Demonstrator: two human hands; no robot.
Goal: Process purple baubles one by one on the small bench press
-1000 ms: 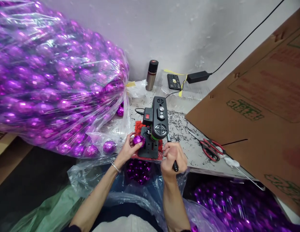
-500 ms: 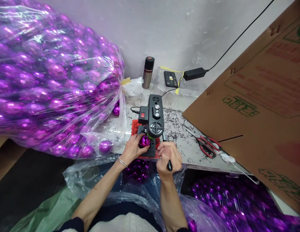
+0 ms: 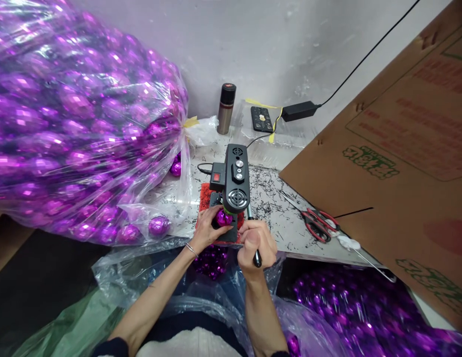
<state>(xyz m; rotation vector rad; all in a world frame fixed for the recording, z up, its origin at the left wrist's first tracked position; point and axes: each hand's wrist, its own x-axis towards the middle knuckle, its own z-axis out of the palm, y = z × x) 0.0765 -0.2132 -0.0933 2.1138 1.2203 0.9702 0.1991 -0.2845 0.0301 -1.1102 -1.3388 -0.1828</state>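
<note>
My left hand [image 3: 208, 227] is closed round a shiny purple faceted bauble [image 3: 223, 217], thumb and fingers on its sides. The bauble sits under the head of a small black bench drill press [image 3: 236, 176] with two round vents and a red switch. Its dark base [image 3: 228, 235] stands on a red mat [image 3: 205, 195]. My right hand [image 3: 257, 246] is wrapped round the black-gripped lever [image 3: 257, 259] on the machine's right side. Where the head meets the bauble is mostly hidden from above.
A big clear bag of purple baubles [image 3: 78, 124] fills the left. One loose bauble [image 3: 159, 225] lies near it. Behind are a flask [image 3: 226, 109], a phone [image 3: 261, 119] and a power adapter [image 3: 300, 111]. Red-handled scissors [image 3: 318, 224] lie right, beside a cardboard box [image 3: 379, 148]. Black scraps litter the bench.
The whole view has shifted slightly, so the scene sits a little further left. Both hands keep their holds on the bauble and the lever.
</note>
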